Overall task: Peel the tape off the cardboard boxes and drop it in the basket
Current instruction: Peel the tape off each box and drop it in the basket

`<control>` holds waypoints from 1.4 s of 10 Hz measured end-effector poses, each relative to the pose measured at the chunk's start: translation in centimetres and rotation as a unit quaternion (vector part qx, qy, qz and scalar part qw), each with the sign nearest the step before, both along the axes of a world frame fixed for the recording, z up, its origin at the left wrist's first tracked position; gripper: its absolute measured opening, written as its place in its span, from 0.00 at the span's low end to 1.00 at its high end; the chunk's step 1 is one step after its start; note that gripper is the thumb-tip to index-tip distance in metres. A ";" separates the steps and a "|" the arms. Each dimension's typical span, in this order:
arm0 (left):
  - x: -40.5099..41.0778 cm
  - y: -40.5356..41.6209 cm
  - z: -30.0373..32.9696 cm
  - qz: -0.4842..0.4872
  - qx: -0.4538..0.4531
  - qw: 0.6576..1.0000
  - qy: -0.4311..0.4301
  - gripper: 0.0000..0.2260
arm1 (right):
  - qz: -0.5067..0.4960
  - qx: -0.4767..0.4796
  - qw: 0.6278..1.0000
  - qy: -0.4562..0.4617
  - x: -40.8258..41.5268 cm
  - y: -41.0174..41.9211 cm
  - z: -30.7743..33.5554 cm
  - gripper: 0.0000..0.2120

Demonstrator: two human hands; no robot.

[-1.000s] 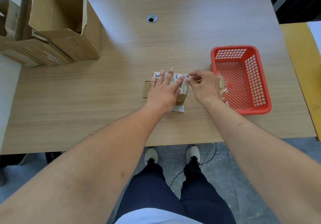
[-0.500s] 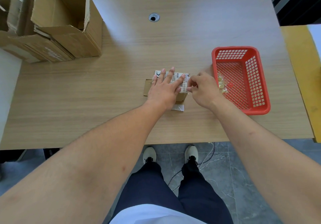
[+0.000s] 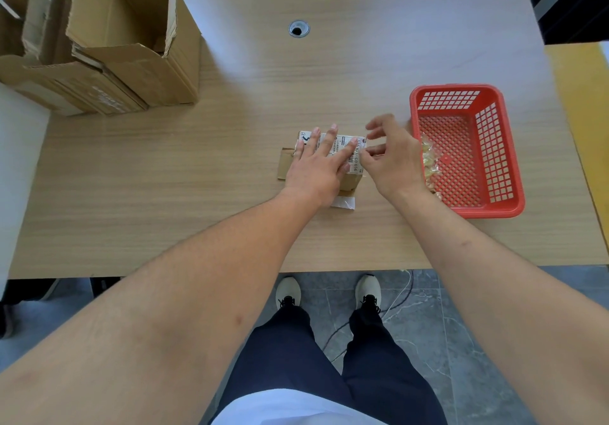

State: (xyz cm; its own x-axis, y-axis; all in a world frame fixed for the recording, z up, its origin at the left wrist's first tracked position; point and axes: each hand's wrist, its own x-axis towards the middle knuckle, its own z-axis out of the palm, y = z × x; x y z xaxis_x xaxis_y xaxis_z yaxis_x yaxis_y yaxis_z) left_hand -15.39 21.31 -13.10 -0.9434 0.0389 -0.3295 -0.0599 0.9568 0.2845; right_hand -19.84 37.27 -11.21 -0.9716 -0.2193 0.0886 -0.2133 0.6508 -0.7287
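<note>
Since half a second ago, the right hand [image 3: 393,157] has spread its upper fingers, thumb and forefinger pinching at the small cardboard box [image 3: 349,160] edge at frame centre; tape there cannot be made out. Left hand [image 3: 316,167] presses flat on the box, fingers straight. Right of them, the red basket [image 3: 501,147] holds crumpled tape [image 3: 428,164].

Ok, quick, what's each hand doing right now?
Left hand: open, fingers flat, pressing down on the small box.
Right hand: thumb and forefinger pinched at the box's right edge; on tape or not cannot be told.
</note>
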 end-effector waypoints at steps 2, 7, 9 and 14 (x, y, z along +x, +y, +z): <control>0.0 0.0 0.1 -0.003 -0.004 1.000 0.000 0.23 | -0.029 0.031 0.999 -0.026 0.6 -0.1 -0.5 0.06; 0.2 0.0 0.0 -0.002 -0.004 1.000 0.009 0.23 | -0.017 0.035 0.999 -0.020 1.7 0.2 -1.7 0.07; 0.2 -0.3 -0.1 -0.016 -0.012 1.000 0.010 0.23 | -0.035 0.008 0.999 0.031 3.1 0.3 -1.3 0.03; 0.1 -0.5 0.0 -0.027 -0.011 1.000 0.008 0.23 | -0.195 -0.140 0.956 -0.166 2.4 -0.4 -1.3 0.04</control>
